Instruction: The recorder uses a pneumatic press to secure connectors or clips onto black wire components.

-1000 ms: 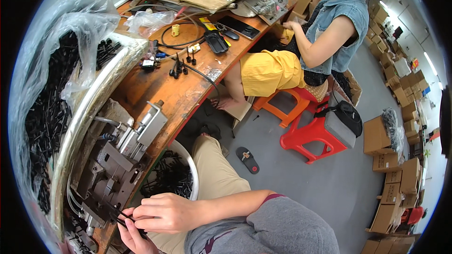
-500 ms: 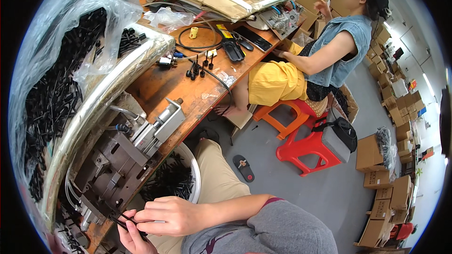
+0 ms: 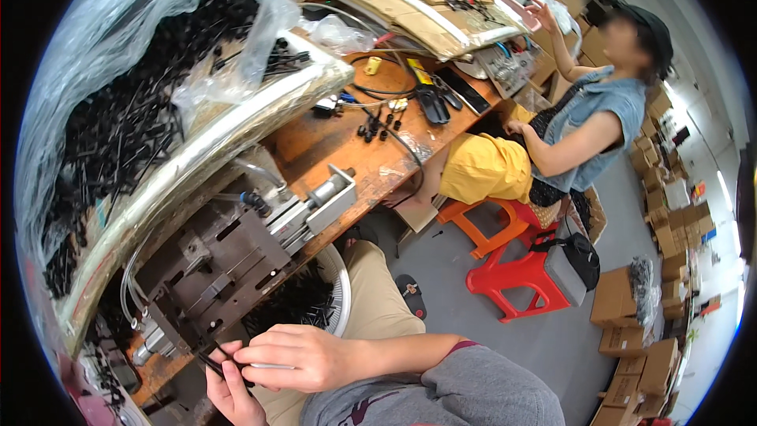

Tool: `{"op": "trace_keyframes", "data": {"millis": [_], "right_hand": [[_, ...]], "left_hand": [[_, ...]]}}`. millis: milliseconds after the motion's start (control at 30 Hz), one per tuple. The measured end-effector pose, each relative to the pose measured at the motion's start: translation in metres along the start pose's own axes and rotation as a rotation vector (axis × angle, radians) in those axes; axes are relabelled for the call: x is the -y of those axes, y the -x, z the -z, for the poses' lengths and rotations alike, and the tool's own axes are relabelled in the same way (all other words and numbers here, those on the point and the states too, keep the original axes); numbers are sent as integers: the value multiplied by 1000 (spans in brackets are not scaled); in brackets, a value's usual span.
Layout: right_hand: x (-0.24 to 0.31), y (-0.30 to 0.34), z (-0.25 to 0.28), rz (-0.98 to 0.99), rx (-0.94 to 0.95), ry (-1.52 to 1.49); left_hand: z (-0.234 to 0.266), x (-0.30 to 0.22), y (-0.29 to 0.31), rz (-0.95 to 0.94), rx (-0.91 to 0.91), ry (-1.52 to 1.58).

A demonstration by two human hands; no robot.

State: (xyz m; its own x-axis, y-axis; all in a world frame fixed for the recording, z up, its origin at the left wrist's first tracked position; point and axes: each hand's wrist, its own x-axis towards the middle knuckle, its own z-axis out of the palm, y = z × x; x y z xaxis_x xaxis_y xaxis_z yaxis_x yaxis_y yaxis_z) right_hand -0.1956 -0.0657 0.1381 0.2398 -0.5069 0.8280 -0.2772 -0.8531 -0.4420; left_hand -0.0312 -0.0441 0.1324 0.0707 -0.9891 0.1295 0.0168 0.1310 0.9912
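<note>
Head view: the left hand (image 3: pixel 235 398) pinches black rods (image 3: pixel 210 362), the right hand (image 3: pixel 303 355) apparently grips a slim pale rod (image 3: pixel 272 366) (the two overlap), a two-handed step whose next move likely calls for steadiness.

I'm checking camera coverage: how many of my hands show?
2: your left hand at bottom, on black rods, and your right hand beside it, to the right; each is partly hidden.

Readable text: none. Cartons (image 3: pixel 621 341), standing well to the right of the right hand (image 3: pixel 296 359), bear dark printed marks, too small to read. Grey shirt (image 3: pixel 481 383), near same hand, bears dark red motif (image 3: pixel 364 410); lettering uncertain.
</note>
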Motion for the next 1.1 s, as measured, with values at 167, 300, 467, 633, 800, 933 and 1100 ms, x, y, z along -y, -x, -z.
{"op": "trace_keyframes", "data": {"millis": [167, 300, 467, 633, 800, 933, 1100], "right_hand": [[-10, 0, 20, -164, 30, 24], [-21, -13, 18, -176, 168, 94], [-27, -18, 7, -135, 440, 278], [-20, -23, -8, -107, 553, 527], [-24, -37, -7, -130, 639, 535], [-24, -35, -2, -175, 620, 535], [-27, -27, -10, -128, 592, 562]], "left_hand": [[-5, -11, -10, -38, 36, -5], [10, -12, -5, -45, -47, -82], [17, -12, -4, -12, 31, 65], [24, -15, -6, 26, 84, 146], [24, -14, -11, 66, 110, 211], [15, -6, -15, -9, 6, 230], [15, 1, -14, -41, -33, 249]]}}
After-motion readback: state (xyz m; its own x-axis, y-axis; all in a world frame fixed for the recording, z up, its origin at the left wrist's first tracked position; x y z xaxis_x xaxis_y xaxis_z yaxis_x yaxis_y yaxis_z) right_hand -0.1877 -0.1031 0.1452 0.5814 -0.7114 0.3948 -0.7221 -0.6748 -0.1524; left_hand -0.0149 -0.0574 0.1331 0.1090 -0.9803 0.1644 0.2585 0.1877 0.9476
